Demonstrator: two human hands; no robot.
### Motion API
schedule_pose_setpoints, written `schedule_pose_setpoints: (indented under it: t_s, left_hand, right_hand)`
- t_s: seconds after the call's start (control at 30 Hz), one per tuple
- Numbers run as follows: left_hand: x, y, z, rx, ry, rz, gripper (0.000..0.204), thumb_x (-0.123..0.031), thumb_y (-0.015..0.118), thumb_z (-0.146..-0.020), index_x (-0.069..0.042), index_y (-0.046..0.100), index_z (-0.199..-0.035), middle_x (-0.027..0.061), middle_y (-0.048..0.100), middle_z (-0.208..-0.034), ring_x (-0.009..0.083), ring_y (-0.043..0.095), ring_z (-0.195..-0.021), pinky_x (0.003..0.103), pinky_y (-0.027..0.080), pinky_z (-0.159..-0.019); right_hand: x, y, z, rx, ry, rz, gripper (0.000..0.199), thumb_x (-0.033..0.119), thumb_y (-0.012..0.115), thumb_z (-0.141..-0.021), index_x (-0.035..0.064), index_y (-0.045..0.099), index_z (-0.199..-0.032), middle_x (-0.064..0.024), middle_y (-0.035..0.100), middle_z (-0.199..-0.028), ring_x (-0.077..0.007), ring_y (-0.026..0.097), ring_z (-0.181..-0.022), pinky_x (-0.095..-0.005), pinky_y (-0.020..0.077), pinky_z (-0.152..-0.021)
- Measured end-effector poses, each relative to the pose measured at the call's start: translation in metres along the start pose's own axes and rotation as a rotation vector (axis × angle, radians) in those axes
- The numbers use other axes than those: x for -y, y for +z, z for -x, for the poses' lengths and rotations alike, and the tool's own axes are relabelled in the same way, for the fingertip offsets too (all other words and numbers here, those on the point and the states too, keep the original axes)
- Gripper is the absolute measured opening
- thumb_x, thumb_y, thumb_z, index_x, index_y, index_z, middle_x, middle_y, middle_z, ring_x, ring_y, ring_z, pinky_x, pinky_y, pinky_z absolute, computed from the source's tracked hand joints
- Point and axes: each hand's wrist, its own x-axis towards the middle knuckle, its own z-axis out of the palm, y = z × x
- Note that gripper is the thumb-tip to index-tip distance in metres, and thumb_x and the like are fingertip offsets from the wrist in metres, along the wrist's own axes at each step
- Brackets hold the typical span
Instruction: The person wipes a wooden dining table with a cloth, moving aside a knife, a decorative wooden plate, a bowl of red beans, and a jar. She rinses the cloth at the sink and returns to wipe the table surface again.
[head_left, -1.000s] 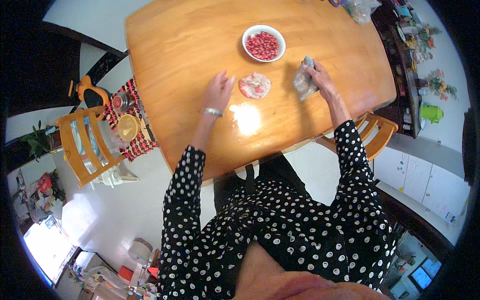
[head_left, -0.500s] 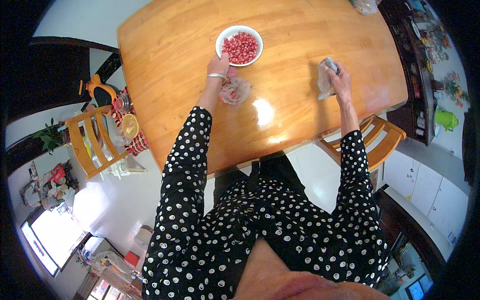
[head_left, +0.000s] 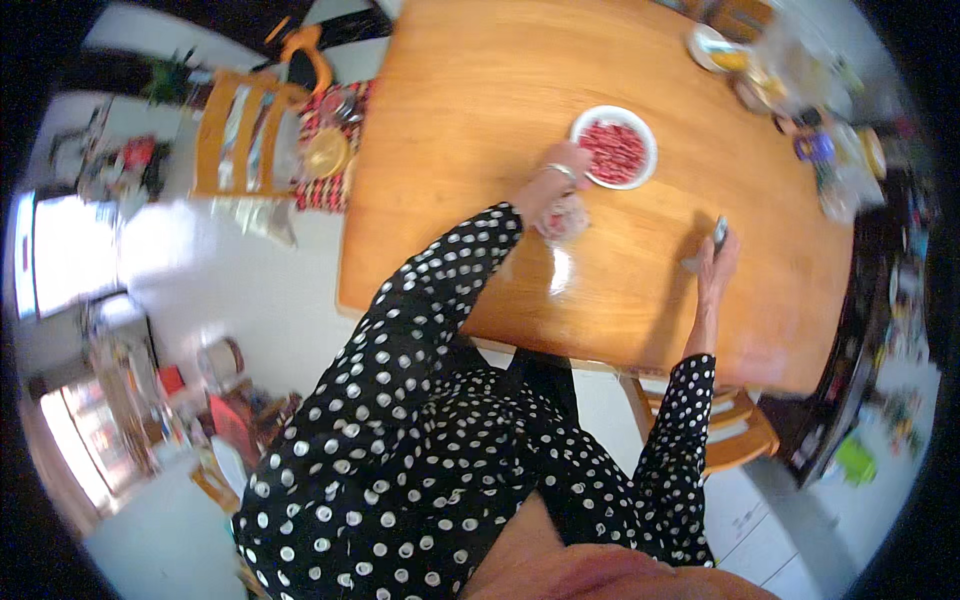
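A white bowl (head_left: pixel 650 172) stands on the wooden table (head_left: pixel 470 130), filled with small, glossy red pieces (head_left: pixel 612 152) that look like pomegranate seeds. My left hand (head_left: pixel 567 162), a bracelet at its wrist, is closed at the bowl's near left rim. Just below that hand lies a crumpled clear plastic bag (head_left: pixel 562 220) with reddish bits showing through; whether the fingers also touch it, I cannot tell. Off to the right, my right hand (head_left: pixel 718 262) grips a small greyish plastic pouch (head_left: pixel 720 232), seen nearly edge-on and blurred.
Plastic bags (head_left: pixel 785 70) and a small white dish (head_left: pixel 706 46) sit at the table's far right. A wooden chair (head_left: pixel 735 430) is tucked at the near right edge. Another chair (head_left: pixel 235 140) stands left, beside a yellow bowl (head_left: pixel 326 153) on a patterned cloth.
The view has swung, so the table and bowl appear further right. My right hand has turned the pouch from broadside to nearly edge-on. My left hand stays at the bowl's rim.
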Motion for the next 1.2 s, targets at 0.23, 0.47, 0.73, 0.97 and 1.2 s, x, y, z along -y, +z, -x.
schedule_pose_setpoints:
  t_s: [0.23,0.47,0.73,0.97,1.2]
  left_hand:
    - [0.048,-0.037,0.021,-0.125,-0.552,0.989,0.038,-0.025,0.050,-0.086,0.008,0.068,-0.089,0.0231,0.070,-0.078,0.0277,0.071,-0.071,0.037,0.057,-0.062]
    - [0.092,-0.080,0.077,-0.389,-0.733,1.032,0.044,-0.032,0.050,-0.085,0.008,0.068,-0.091,0.0299,0.067,-0.084,0.0376,0.069,-0.082,0.045,0.054,-0.072]
    - [0.210,-0.155,0.231,-0.692,-0.891,1.321,0.033,-0.015,0.048,-0.088,0.012,0.059,-0.104,0.0243,0.069,-0.092,0.0322,0.072,-0.076,0.039,0.058,-0.059]
    - [0.386,-0.138,0.291,-0.837,-1.054,1.105,0.042,-0.021,0.055,-0.089,0.018,0.058,-0.102,0.0226,0.069,-0.090,0.0279,0.072,-0.071,0.035,0.058,-0.057]
    - [0.538,-0.094,0.271,-0.481,-1.261,0.495,0.055,-0.039,0.053,-0.087,0.010,0.064,-0.109,0.0256,0.068,-0.102,0.0348,0.068,-0.095,0.043,0.052,-0.082]
  right_hand:
    - [0.059,0.013,0.026,0.062,-0.282,0.175,0.040,0.004,0.050,-0.094,0.0011,0.052,-0.134,-0.0232,0.044,-0.143,-0.0364,0.042,-0.133,-0.0433,0.0350,-0.111]
    - [0.100,0.015,0.003,0.086,-0.157,-0.027,0.032,0.003,0.048,-0.095,0.0017,0.060,-0.125,-0.0161,0.060,-0.129,-0.0270,0.056,-0.122,-0.0358,0.0428,-0.102]
    - [0.225,0.068,-0.030,0.221,-0.171,-0.316,0.034,0.005,0.049,-0.096,0.0004,0.057,-0.129,-0.0156,0.058,-0.132,-0.0264,0.054,-0.125,-0.0339,0.0390,-0.106]
    - [0.267,0.146,-0.006,0.251,-0.295,-0.219,0.038,0.001,0.045,-0.094,0.0017,0.055,-0.130,-0.0161,0.054,-0.137,-0.0281,0.048,-0.131,-0.0361,0.0348,-0.110]
    - [0.236,0.136,-0.021,0.247,-0.049,-0.135,0.036,0.007,0.041,-0.099,0.0017,0.054,-0.132,-0.0168,0.056,-0.135,-0.0272,0.051,-0.127,-0.0351,0.0368,-0.108]
